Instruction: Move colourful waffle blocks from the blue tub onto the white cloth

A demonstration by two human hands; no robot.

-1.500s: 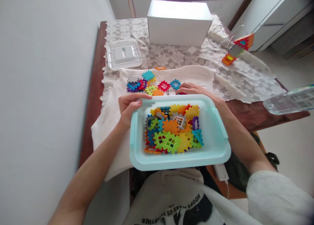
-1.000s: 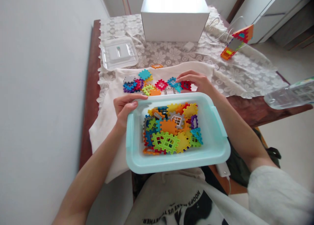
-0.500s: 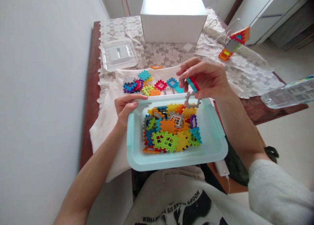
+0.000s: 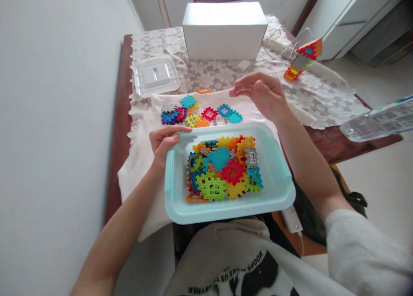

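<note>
My left hand (image 4: 166, 143) grips the left back corner of a light blue plastic tub (image 4: 277, 192), thumb over the rim. Heaped inside are toothed plastic building tiles, among them a blue tile (image 4: 220, 159), a red tile (image 4: 233, 171), a grey window tile (image 4: 251, 158) and a green window tile (image 4: 214, 189). Above the cloth behind the tub, my right hand (image 4: 263, 94) hovers with fingers stretched forward and nothing seen in it. More tiles lie past the tub's back rim, including a red window tile (image 4: 209, 114) and a light blue tile (image 4: 235, 117).
A white box (image 4: 224, 42) stands at the back of the table, with a clear plastic lid (image 4: 156, 76) to its left. A built tile house (image 4: 301, 60) stands back right. A plastic bottle (image 4: 377, 121) is at the right edge, and a wall rises on the left.
My right hand has let go of the red, blue and grey tiles, which now lie in the tub, and has risen slightly away. My left hand keeps its grip on the tub.
</note>
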